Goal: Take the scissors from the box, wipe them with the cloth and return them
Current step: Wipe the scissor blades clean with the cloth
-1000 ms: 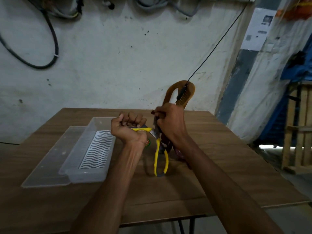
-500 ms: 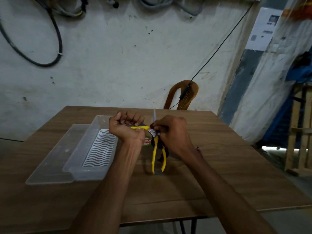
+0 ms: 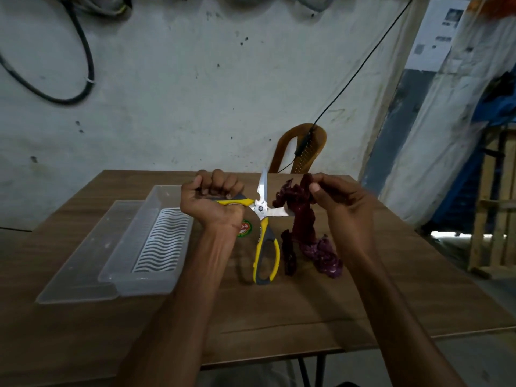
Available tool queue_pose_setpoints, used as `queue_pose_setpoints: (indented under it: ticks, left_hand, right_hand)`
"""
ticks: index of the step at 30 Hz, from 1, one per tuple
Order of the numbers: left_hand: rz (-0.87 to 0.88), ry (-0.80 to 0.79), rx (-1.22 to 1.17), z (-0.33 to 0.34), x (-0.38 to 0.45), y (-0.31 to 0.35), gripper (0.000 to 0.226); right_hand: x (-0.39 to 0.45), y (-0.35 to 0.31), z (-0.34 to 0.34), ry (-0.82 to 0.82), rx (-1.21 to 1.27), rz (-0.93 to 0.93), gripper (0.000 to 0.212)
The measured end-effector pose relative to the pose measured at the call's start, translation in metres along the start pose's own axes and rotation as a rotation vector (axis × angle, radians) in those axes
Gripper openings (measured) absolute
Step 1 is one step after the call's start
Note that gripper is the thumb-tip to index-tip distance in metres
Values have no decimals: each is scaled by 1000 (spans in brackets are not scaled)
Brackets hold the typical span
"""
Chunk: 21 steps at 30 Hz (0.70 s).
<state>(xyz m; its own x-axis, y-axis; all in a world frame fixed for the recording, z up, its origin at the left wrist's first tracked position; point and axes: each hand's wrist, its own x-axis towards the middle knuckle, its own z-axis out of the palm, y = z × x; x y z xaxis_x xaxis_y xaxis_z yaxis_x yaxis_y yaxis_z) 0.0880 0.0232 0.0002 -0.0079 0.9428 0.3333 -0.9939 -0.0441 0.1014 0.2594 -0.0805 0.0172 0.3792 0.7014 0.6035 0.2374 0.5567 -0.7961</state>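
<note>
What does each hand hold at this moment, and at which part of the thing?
The left hand grips the yellow-and-grey steel scissors by one handle, blades open. The right hand pinches the dark red cloth near its top.

One head-worn camera looked forward and down from close above the worktop [image 3: 279, 317], facing the wall [image 3: 181, 93] across the upper frame.

- A round green and red sticker [image 3: 244, 228] is seen beside the scissors [image 3: 264, 219], partly hidden by the left hand [image 3: 213, 203]; only the letters "sa" can be read on it.
- Print is carried by a white paper sheet [image 3: 438, 32] on the wall, but it is too small to be read.
</note>
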Motion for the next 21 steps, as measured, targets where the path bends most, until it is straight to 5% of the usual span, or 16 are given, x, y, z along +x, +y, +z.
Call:
queue_pose_setpoints:
  ticks: [5, 10, 21]
  left_hand:
    - [6, -11, 26, 2, -3, -3, 23]
    - [14, 17, 27, 1, -3, -2, 25]
    - [-25, 89, 40, 0, -7, -10, 24]
  right_hand:
    - [-8, 5, 32, -149, -513, -430, 25]
    - [-10, 35, 52, -253, -763, -601, 34]
    - [-12, 32, 32, -452, -881, -549, 38]
